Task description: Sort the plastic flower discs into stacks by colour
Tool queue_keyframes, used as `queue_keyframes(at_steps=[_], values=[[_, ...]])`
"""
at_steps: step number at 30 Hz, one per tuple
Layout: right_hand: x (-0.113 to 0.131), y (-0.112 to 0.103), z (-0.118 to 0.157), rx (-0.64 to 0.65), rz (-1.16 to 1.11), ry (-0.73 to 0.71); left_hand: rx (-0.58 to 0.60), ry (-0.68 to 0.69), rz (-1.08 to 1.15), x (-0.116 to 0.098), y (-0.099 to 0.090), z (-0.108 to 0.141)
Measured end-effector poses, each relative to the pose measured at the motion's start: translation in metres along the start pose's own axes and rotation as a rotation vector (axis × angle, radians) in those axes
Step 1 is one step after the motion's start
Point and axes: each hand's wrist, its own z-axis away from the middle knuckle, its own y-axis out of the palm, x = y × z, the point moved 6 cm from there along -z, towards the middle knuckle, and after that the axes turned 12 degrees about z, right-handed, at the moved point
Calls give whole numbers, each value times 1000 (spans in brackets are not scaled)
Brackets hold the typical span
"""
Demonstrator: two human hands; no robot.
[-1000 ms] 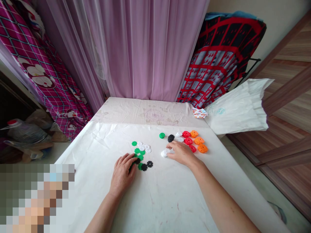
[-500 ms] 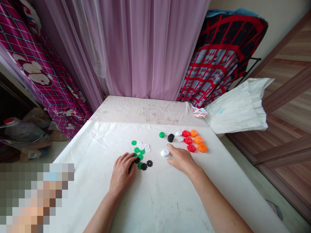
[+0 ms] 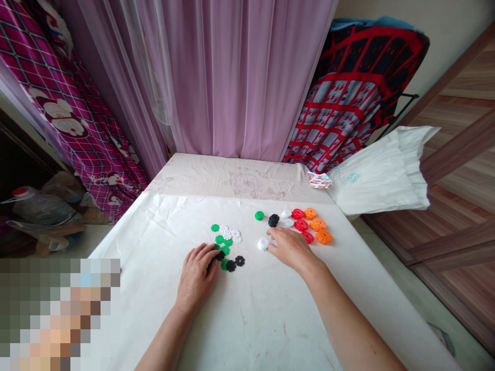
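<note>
On the white-covered table [image 3: 240,314], my left hand [image 3: 199,268] lies palm down, fingers stretched over green and black snowflake discs that it partly hides. Loose green discs [image 3: 223,240], white discs [image 3: 226,233] and black discs [image 3: 231,266] are spread beside its fingertips. My right hand [image 3: 294,248] is open, thumb and fingers apart, at the right side of a white disc stack [image 3: 263,243]; whether the thumb touches it I cannot tell. Behind that hand sit a black stack [image 3: 274,220], a green stack [image 3: 259,215], red stacks [image 3: 300,225] and orange stacks [image 3: 317,224].
A small patterned paper box [image 3: 319,180] stands at the table's far right corner, beside a white plastic bag [image 3: 386,175] hanging over the edge. Purple curtains [image 3: 247,77] hang behind the table. To the left, a large bottle [image 3: 42,206] stands on the floor.
My right hand has shifted slightly, covering more of the nearest red stack. The white stack beside it has turned a little. My left hand rests in the same place on the discs.
</note>
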Motion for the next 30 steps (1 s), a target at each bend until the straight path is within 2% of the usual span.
queue_keyframes(at_steps=[4, 6, 9, 15, 19, 24, 27, 30], values=[[30, -15, -20, -132, -50, -123, 1, -4, -2, -1, 0, 0], [50, -13, -34, -126, -51, -171, -3, -2, -1, -1, 0, 0], [72, -3, -54, -75, -16, -160, 7, 1, 0, -2, 0, 0], [88, 11, -68, -36, 11, -123, 0, 0, 10, -2, -1, 0], [70, 4, -65, -36, -89, -108, 0, -5, 13, -2, -1, 0], [11, -11, -43, -99, -228, -23, 1, 2, 20, -1, -1, 0], [-15, -5, -26, -82, -238, 10, 0, 3, 15, -1, -1, 0], [-21, 5, -14, -82, -214, -6, -3, 9, 13, 0, -1, 0]])
